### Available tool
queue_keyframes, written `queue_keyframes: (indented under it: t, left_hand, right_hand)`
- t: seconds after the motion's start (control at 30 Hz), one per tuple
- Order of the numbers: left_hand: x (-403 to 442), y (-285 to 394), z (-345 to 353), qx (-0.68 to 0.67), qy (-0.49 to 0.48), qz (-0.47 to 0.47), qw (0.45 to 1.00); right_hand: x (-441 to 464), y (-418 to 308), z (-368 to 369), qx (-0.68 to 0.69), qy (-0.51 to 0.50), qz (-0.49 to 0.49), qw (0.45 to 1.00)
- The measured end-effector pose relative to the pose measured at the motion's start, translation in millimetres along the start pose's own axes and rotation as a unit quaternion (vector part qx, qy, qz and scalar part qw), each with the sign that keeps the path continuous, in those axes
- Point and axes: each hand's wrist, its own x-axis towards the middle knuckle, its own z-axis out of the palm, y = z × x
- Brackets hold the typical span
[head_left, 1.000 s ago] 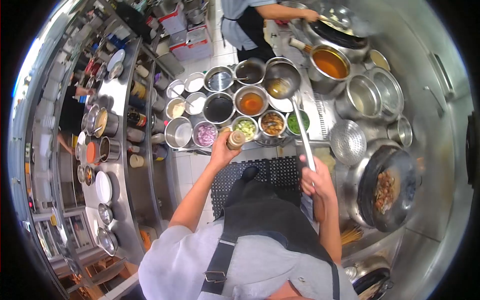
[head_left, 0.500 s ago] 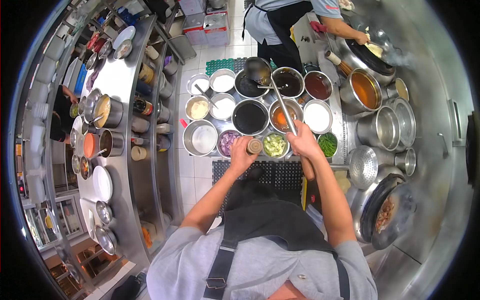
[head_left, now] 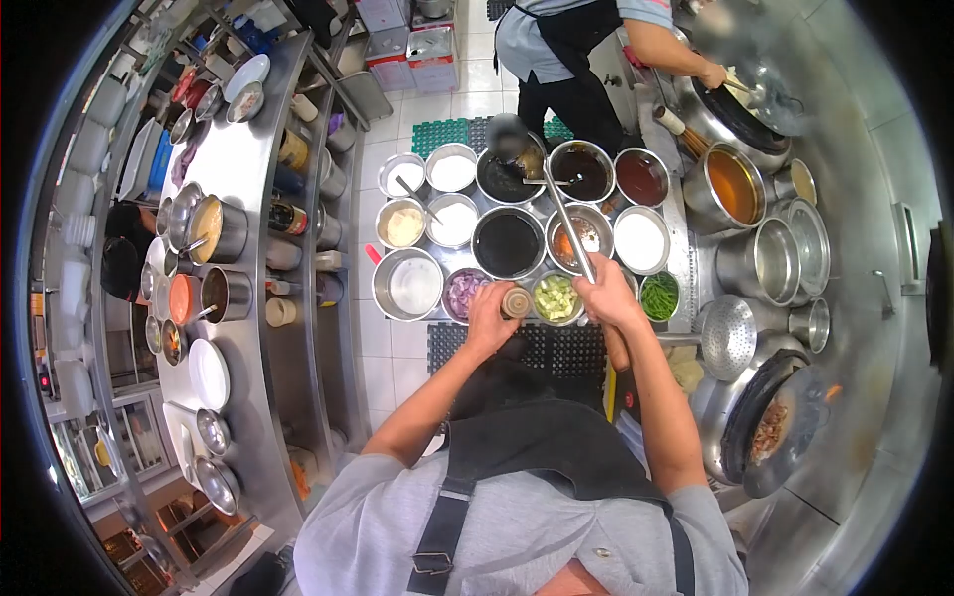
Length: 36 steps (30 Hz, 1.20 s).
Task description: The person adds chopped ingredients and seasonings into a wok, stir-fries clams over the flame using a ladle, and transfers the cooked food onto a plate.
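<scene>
My left hand is wrapped round a wooden handle, whose round end faces up beside the bowl of chopped purple onion. My right hand grips the metal shaft of a long ladle near its wooden grip. The ladle's blurred bowl is over the far edge of a dark pot. Below the shaft sits a pot of orange liquid. Chopped green vegetable lies in a bowl between my hands.
At the right, a wok holds browned food, near a perforated strainer and a pot of amber liquid. A co-worker stands at a far wok. Shelving and a steel counter run along the left.
The ladle has swung left from above the right-hand pots to the far dark pot. My left hand has moved slightly right with the handle. The view has shifted, and the co-worker shows more.
</scene>
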Motion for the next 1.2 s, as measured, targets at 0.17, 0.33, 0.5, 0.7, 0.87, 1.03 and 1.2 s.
queue_keyframes:
  t: [0.17,0.33,0.5,0.7,0.87,1.03,1.2]
  left_hand:
    - [0,-1,1,-0.001,-0.002,0.002,1.0]
    - [-1,0,2,-0.004,-0.003,-0.002,1.0]
    - [-2,-4,3,0.0,-0.019,0.005,1.0]
    - [-20,-13,-10,-0.009,-0.03,-0.02,0.999]
    - [-37,49,-25,-0.015,0.107,-0.006,0.994]
    - [-51,106,14,-0.024,0.042,0.093,0.994]
    - [-66,166,87,-0.161,-0.208,0.07,0.962]
  right_hand:
    - [-3,2,-2,0.13,-0.044,0.001,0.991]
    - [-20,-5,-8,0.225,-0.067,0.018,0.972]
    - [-58,5,-33,0.473,-0.14,0.026,0.869]
    - [-178,77,-73,0.732,-0.212,-0.084,0.642]
    - [-330,163,-129,0.65,-0.032,-0.144,0.746]
    - [-441,161,-132,0.381,0.398,-0.039,0.834]
    - [-480,250,-183,0.236,0.537,0.017,0.81]
